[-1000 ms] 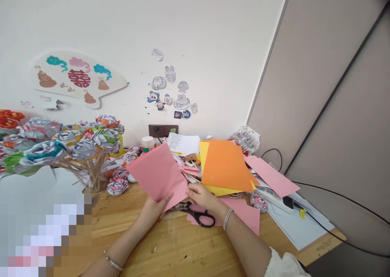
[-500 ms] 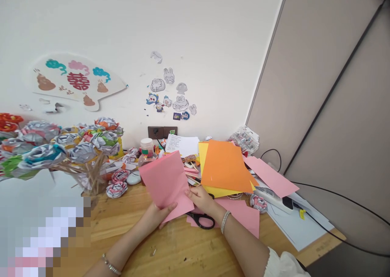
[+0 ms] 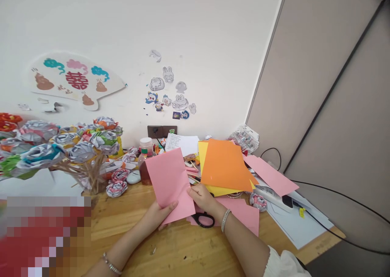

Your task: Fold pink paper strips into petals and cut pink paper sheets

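A pink sheet of paper point(image 3: 170, 175) stands tilted above the table between my hands. My left hand point(image 3: 161, 216) grips its lower left edge, the thumb lying across the front. On the right edge, my right hand point(image 3: 202, 197) pinches the sheet between thumb and fingers. Black-handled scissors point(image 3: 203, 225) lie just below my right hand, their blades hidden behind the pink sheet. Under them, more pink paper point(image 3: 240, 214) rests flat on the wooden table point(image 3: 170, 252).
Orange paper point(image 3: 225, 167) overlaps yellow paper point(image 3: 213, 190) beyond my right hand. Paper flowers point(image 3: 85, 147) stand at the left, near a bottle with a white lid point(image 3: 146, 142). A power strip point(image 3: 274, 198) and white sheets point(image 3: 297, 226) occupy the right side.
The pink sheet has turned slightly, its upper left corner shifting right, and its front now faces me more squarely. Both hands keep their hold with little movement.
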Demonstrator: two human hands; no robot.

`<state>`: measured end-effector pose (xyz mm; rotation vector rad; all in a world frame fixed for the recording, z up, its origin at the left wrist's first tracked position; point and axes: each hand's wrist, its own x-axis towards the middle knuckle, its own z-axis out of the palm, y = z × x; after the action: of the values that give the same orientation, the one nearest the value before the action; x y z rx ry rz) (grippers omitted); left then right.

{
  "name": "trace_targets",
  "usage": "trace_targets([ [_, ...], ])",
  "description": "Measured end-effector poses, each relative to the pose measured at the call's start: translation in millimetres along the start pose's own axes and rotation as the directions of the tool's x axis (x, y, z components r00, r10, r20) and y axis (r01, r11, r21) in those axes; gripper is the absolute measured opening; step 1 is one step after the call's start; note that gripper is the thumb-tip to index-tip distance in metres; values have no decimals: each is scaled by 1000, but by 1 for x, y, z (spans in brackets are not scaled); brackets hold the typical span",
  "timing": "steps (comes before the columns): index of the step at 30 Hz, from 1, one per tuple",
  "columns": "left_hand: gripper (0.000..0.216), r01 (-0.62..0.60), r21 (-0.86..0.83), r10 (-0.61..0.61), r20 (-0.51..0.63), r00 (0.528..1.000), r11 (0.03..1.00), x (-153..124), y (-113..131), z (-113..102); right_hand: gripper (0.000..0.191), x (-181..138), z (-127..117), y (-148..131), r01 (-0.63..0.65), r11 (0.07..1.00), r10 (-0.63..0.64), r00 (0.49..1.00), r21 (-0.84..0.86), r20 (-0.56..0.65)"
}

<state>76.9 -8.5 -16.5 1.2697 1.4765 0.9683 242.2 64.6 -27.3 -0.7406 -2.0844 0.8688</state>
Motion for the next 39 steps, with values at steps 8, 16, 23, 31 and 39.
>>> trace_targets([
  [8, 43, -97, -44, 100, 73, 992, 994, 4, -10, -3, 40, 2, 2, 1, -80, 996, 82, 995, 32, -65],
  [16, 46, -68, -130, 82, 111, 990, 989, 1, -3, -1, 38, 0, 2, -1, -90, 982, 104, 992, 165, -75],
  [23, 49, -67, -67, 79, 197, 977, 996, 0, -5, -2, 36, 1, -2, -9, -92, 935, 132, 987, 342, -96],
  [31, 41, -25, 14, 18, 383, 923, 1000, -12, 5, -9, 36, 2, -7, -16, -96, 944, 170, 961, 315, -217],
  [39, 38, 12, 58, -40, 499, 866, 998, -18, 13, -16, 38, 3, -13, -12, -105, 939, 210, 929, 327, -304],
])
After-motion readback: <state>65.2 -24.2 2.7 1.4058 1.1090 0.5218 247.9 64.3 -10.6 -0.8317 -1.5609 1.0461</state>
